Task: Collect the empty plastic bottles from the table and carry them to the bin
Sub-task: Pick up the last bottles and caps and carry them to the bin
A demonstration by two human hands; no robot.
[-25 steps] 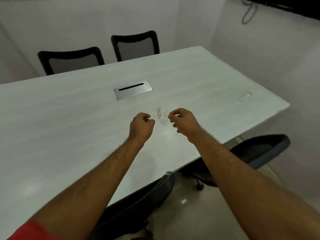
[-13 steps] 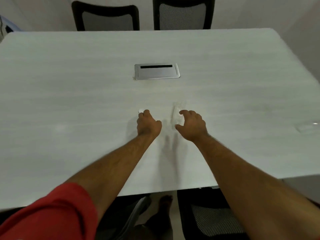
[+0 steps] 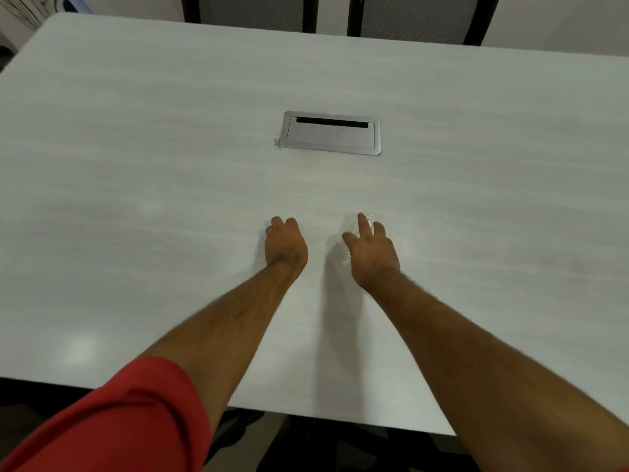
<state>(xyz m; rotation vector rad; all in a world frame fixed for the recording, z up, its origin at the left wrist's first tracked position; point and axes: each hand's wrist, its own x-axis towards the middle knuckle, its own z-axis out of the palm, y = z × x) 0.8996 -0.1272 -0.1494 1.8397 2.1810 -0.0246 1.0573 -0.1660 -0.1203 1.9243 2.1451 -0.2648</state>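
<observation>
Across the frame we count one white table (image 3: pixel 136 165), two dark chairs (image 3: pixel 422 18) along the upper edge, one metal cable hatch (image 3: pixel 330 133) and one clear bottle (image 3: pixel 346 248) at centre. Our left hand (image 3: pixel 285 245) is curled closed; our right hand (image 3: pixel 371 255) rests fingers spread over the bottle, grip unclear. Its long axis seems to run toward the upper edge; its mouth end is unclear.

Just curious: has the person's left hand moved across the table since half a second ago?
No, hardly: the left hand still sits on the table, near side of the metal cable hatch, slightly left.
</observation>
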